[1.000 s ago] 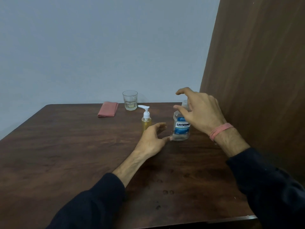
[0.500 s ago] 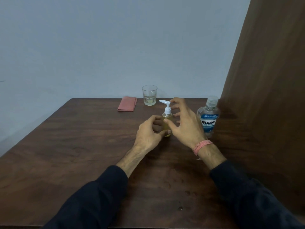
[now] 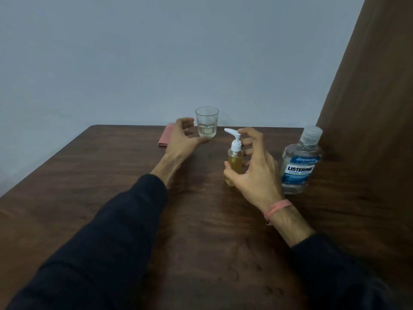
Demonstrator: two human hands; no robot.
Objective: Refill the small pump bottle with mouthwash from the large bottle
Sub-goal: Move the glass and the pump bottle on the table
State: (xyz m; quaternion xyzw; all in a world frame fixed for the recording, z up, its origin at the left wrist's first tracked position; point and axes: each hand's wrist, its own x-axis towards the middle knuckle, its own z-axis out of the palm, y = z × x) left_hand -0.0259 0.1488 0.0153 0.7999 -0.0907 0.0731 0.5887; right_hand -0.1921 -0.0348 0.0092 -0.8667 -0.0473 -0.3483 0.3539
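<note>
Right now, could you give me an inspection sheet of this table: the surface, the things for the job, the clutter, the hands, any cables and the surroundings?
Surface: dark wooden table, some faint marks near the front.
Job's things: small pump bottle upright, yellowish liquid inside, pump on; large mouthwash bottle upright to its right, cap on, apart from it.
Clutter: drinking glass at the back with a little liquid; pink folded cloth beside it, partly hidden.
Hands: left hand open, reaching near the glass, holding nothing; right hand curved round the pump bottle, grip not certain.
Cables: nothing seen.
Surroundings: plain pale wall behind; brown wooden panel at right.
</note>
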